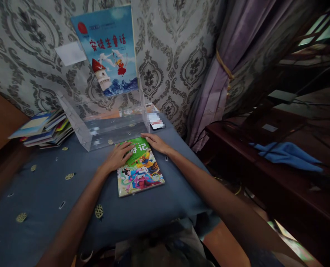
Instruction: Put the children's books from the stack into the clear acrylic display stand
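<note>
Green-topped rectangular book with brightly coloured figures (141, 174): flat on blue-grey pineapple-print cloth (78, 200). Left hand (119, 155): spread over the cover's ten o'clock side, fingers slightly parted. Right hand (157, 143): fingers extended, at the book's one o'clock corner. Clear plastic stand (116, 128): eleven o'clock, just beyond. Blue red-lettered book (95, 44): upright at stand's back. Stack of multicoloured books (46, 131): ten o'clock.

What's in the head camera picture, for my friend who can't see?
A person's bare left hand rests on a thin, green-topped, rectangular book on a blue patterned tablecloth, the bare right hand at the book's top right corner. Behind, a clear plastic rack holds an upright blue book; a stack of multicoloured books lies to its left.
</note>
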A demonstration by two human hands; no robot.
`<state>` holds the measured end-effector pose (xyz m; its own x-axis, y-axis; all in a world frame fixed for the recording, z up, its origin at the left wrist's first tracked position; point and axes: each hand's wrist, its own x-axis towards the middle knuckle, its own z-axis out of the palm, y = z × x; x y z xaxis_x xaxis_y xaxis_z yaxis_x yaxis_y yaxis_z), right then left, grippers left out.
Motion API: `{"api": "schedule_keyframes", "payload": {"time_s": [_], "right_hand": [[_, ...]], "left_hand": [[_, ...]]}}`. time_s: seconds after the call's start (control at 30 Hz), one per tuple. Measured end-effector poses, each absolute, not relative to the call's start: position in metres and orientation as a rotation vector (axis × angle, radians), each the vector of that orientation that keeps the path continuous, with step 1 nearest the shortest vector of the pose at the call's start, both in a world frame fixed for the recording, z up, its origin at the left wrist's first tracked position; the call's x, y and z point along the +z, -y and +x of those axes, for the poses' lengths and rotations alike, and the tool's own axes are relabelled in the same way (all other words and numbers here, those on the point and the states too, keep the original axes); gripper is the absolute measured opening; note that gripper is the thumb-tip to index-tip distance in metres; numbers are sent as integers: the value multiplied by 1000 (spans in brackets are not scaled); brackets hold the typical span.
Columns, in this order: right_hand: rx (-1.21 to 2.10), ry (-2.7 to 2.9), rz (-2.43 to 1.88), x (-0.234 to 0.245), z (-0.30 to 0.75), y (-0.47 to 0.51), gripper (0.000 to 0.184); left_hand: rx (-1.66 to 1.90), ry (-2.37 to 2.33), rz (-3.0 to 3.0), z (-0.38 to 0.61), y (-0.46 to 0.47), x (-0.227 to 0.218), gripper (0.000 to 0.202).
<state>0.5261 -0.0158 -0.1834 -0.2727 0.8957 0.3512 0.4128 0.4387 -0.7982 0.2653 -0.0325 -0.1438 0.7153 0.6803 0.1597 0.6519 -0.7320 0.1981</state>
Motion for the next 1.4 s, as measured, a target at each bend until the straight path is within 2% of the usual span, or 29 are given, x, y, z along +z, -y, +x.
{"api": "schedule_keyframes", "payload": {"time_s": [0.33, 0.9, 1.4], "right_hand": [[696, 1915, -1120, -184, 526, 11, 42], [669, 1936, -1136, -182, 524, 17, 41], [511, 2029, -1229, -183, 518, 27, 49]], "left_hand": [[297, -933, 2842, 316, 39, -144, 45], [206, -403, 2781, 312, 128, -122, 39], [370, -375, 2924, 311, 145, -140, 38]]}}
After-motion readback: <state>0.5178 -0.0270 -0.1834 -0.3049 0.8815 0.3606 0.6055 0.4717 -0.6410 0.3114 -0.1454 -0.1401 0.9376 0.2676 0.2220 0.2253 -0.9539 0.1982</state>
